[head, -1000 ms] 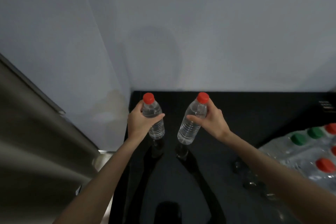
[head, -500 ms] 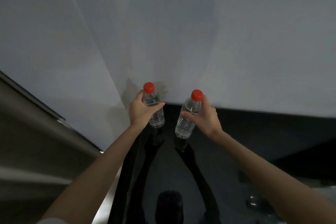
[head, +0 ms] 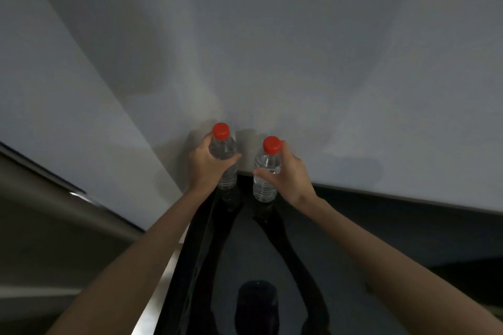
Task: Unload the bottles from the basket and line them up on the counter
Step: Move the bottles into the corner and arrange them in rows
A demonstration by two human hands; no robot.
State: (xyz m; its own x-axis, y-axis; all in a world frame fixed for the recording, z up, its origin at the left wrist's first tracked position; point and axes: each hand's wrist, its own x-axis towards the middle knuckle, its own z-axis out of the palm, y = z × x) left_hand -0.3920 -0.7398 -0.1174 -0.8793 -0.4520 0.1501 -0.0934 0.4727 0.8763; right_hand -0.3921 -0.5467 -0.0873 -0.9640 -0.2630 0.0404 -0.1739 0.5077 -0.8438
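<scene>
Carries left bottle (head: 222, 147) and right bottle (head: 264, 185) back toward the desk's (head: 245, 253) far left corner.
Wraps left grip (head: 205, 167) round one, right grip (head: 293, 175) round the other.

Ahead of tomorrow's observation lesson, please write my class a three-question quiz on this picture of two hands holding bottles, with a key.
1. True or false: the left hand holds the left bottle, which has a green cap.
2. What lies beneath both bottles? A) a wooden table B) a glossy black counter C) a sink
3. Fill in: the right hand has its grip on the right bottle, whose cap is ___.

Key: 1 false; 2 B; 3 red.
</scene>
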